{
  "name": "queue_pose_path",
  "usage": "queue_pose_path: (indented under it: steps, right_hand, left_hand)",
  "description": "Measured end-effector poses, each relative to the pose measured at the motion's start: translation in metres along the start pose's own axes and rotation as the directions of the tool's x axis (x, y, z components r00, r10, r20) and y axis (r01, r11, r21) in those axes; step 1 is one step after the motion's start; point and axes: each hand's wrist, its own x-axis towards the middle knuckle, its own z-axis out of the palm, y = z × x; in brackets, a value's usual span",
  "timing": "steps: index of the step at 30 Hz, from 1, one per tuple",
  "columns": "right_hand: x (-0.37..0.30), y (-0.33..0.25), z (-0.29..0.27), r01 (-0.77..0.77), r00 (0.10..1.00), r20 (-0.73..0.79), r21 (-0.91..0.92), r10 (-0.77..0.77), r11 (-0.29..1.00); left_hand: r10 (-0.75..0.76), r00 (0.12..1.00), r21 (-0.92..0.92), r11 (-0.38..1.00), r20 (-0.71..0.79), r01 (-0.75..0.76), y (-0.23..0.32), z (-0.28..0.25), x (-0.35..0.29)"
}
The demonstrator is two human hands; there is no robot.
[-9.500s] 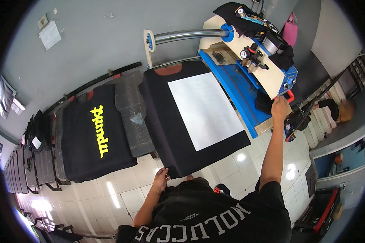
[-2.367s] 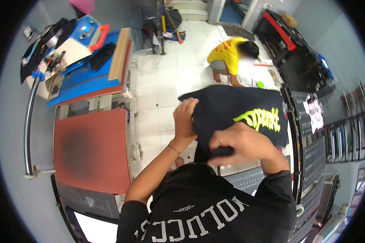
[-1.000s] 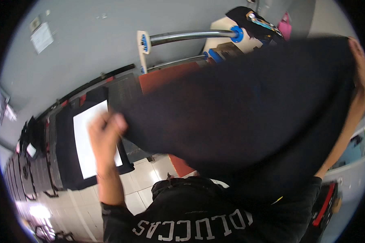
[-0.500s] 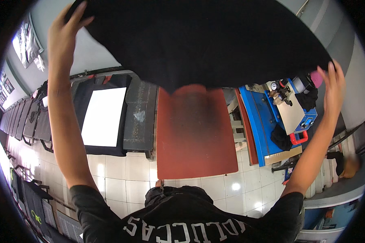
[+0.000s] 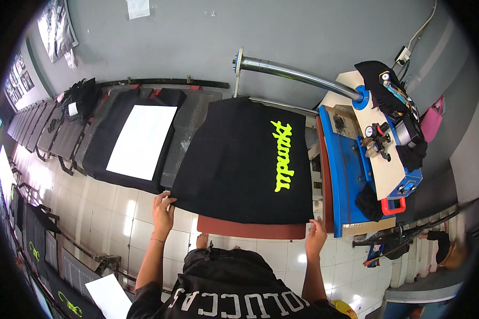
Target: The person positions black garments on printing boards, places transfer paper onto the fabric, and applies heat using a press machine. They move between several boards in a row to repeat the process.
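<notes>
A black fabric piece [image 5: 234,159] with neon yellow-green lettering down its right part lies spread over a red-brown board [image 5: 239,229]. Only the board's near strip and a bit at its right show. At the cloth's near left corner, my left hand [image 5: 164,212] has its fingers closed on the edge. My right hand [image 5: 315,236] pinches the near right corner. The near hem runs between both hands, slightly curved. To the left, a white sheet [image 5: 142,141] rests on another black cloth [image 5: 98,159], which covers a dark table.
At the right stands a blue press machine [image 5: 341,181] with a gauge [image 5: 370,131] and a red handle [image 5: 393,206]. A metal cylinder [image 5: 298,74] extends from it along the grey wall. A row of dark tables [image 5: 48,130] runs off left. Another person [image 5: 449,252] is at far right.
Both hands have come down from high up, lowering the black cloth onto the red-brown board. Its lettering now shows, as do the wall and metal cylinder behind.
</notes>
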Motion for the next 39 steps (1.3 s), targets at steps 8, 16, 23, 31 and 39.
queue_pose_path:
  steps: [8,16,23,31,39]
  right_hand:
    - [-0.036,0.020,-0.013,-0.030,0.997,0.070,-0.022,0.032,0.999]
    - [-0.060,0.030,-0.018,-0.156,0.985,0.095,0.100,0.147,0.983]
    - [-0.062,0.051,-0.020,-0.034,0.994,0.108,0.009,0.033,0.999]
    - [-0.079,0.062,-0.020,-0.204,0.969,0.150,0.053,0.195,0.977]
    - [-0.064,-0.037,-0.011,-0.098,0.982,0.177,0.156,0.070,0.983]
  left_hand:
    - [-0.123,0.992,0.070,0.990,-0.029,0.125,-0.003,0.013,-0.063]
    - [-0.105,0.993,0.062,0.993,0.047,0.102,-0.005,0.005,-0.069]
    - [-0.146,0.985,0.037,0.989,0.090,0.144,-0.017,0.013,-0.082]
    - [-0.668,0.724,0.704,0.432,-0.170,0.564,-0.133,-0.059,-0.183]
    - [-0.774,0.190,0.550,-0.233,-0.605,0.802,-0.212,-0.164,-0.317]
